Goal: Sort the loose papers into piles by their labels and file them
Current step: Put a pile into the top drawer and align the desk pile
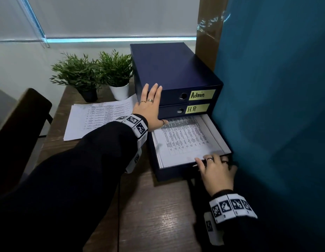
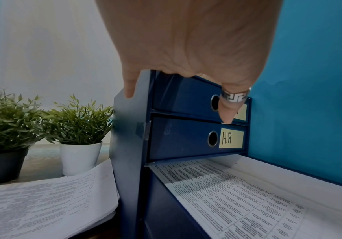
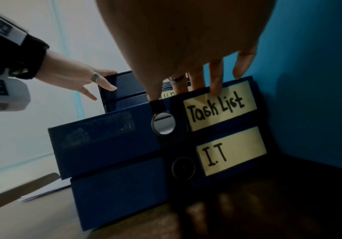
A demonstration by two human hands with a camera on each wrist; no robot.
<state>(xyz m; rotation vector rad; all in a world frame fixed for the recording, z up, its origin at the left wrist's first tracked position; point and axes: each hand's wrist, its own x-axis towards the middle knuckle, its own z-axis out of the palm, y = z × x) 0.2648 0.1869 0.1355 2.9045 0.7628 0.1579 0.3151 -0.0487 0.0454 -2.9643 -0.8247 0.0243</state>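
Gripping Task List drawer (image 3: 104, 139) with right hand (image 1: 217, 173), left hand (image 1: 150, 108) flat on cabinet (image 1: 169, 68), Admin (image 1: 201, 94), H.R (image 1: 196, 108) above

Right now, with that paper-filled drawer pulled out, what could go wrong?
The right hand grips the Task List drawer by its front; pushing in could pinch fingers under the H.R drawer. The papers might snag there. The left hand braces the cabinet at one corner, so a shove could skew it.

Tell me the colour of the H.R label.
The label is pale yellow, clearest in the left wrist view.
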